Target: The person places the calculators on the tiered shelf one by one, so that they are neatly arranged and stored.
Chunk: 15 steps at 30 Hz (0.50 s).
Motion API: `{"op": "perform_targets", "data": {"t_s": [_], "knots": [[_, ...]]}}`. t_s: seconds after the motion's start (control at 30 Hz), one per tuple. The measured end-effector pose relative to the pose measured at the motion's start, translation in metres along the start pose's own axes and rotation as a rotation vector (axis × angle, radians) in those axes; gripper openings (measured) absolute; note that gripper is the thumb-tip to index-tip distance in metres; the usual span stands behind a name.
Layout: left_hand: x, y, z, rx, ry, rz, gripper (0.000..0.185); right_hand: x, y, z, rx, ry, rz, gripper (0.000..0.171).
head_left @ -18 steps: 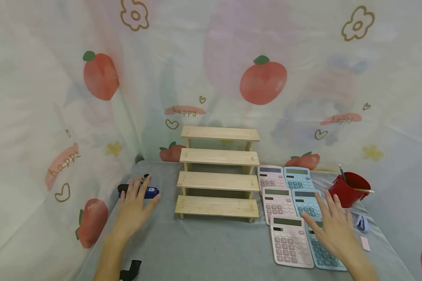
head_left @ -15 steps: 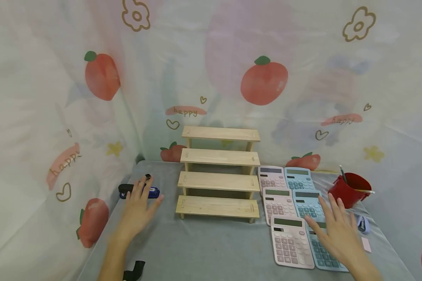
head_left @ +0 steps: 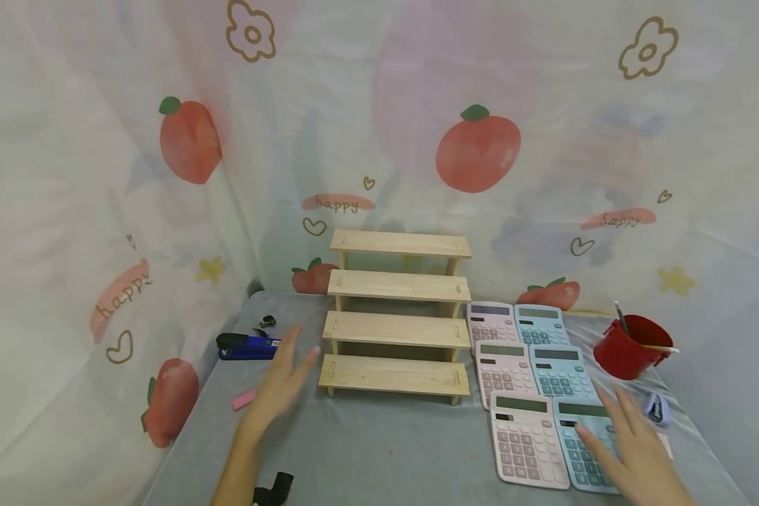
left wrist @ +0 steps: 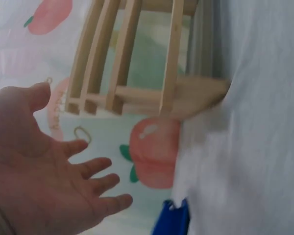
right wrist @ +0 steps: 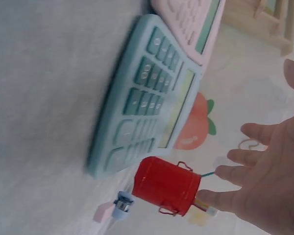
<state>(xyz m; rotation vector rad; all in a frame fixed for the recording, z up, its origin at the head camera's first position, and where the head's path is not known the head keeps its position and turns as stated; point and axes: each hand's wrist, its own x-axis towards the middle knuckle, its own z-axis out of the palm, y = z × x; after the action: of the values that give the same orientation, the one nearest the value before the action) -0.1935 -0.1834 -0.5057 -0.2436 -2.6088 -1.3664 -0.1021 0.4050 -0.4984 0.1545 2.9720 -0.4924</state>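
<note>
"Drifting toward the wooden stand [head_left: 395, 374], the left hand [head_left: 277, 390] has left its spot over the blue stapler [head_left: 248, 348], hasn't it?"

"Yes. Half a second ago its fingers hid part of the stapler; now they reach past its right end, and most of it shows. A pink block [head_left: 243, 399] has come into sight beside the hand, and so have more of the small black bits [head_left: 267, 322] behind the stapler."

"How are its fingers?"

"Spread wide, with the thumb well apart. The left wrist view shows the palm, the stapler's blue tip low down and the stand further off."

"And the right hand [head_left: 639, 450]?"

"Spread wide as well. It sits lower and further right than before, so more of the nearest blue calculator [head_left: 585, 450] is visible, screen included. The hand hides that calculator's near right corner."

"Are they touching?"

"Apart, as the right wrist view has it."

"What has stayed put?"

"All six calculators, three pairs of pink and blue, to the right of the stand. The red bucket [head_left: 626, 348] stands beyond the right hand with thin sticks in it, and a small lilac thing [head_left: 658, 410] lies nearer, too small to name."
</note>
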Motion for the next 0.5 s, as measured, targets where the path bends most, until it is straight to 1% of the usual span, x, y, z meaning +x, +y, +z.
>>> {"op": "perform_targets", "data": {"t_s": [0.07,0.17,0.2,0.3,0.43,0.5], "knots": [[0.001,0.005,0.005,-0.071,-0.001,-0.036,0.076,-0.001,0.007,0.002,0.014,-0.079,0.043,0.114],[0.002,0.008,0.013,-0.171,0.001,-0.08,0.074,-0.002,0.02,0.012,0.033,-0.151,0.088,0.121],[0.002,0.008,0.016,-0.207,0.004,-0.091,0.073,-0.003,0.024,0.017,0.031,-0.163,0.099,0.122],[0.002,0.007,0.023,-0.327,0.019,-0.153,0.07,-0.004,0.038,0.034,0.041,-0.184,0.14,0.128],[0.002,0.004,0.033,-0.516,0.081,-0.24,0.066,-0.007,0.05,0.054,0.073,-0.206,0.19,0.137],[0.002,0.003,0.04,-0.591,0.115,-0.272,0.064,-0.01,0.054,0.06,0.081,-0.205,0.204,0.145]]}}
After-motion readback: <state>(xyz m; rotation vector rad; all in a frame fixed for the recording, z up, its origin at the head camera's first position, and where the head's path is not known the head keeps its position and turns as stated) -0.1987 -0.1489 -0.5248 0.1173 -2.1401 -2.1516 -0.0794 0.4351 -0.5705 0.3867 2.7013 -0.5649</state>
